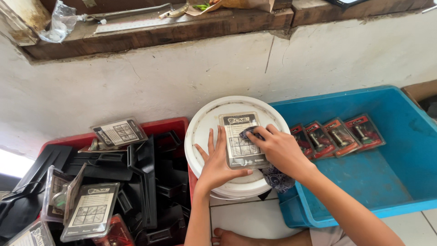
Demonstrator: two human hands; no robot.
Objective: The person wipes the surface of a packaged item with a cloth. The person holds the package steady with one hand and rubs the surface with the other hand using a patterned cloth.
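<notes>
A clear blister pack (241, 136) with a white printed card lies flat on the lid of a white bucket (205, 123). My left hand (217, 163) presses on the pack's left edge, fingers spread, thumb along its lower edge. My right hand (280, 150) grips a dark patterned cloth (276, 177) and holds a bunched part of it against the top face of the pack. The rest of the cloth hangs down off the bucket's right side.
A red crate (170, 124) at left holds black plastic parts and several more blister packs (119, 132). A blue bin (387, 182) at right has several red-carded packs (337, 134) lined up at its back. A white wall with a wooden ledge runs behind. My bare foot (232, 238) is on the tiled floor.
</notes>
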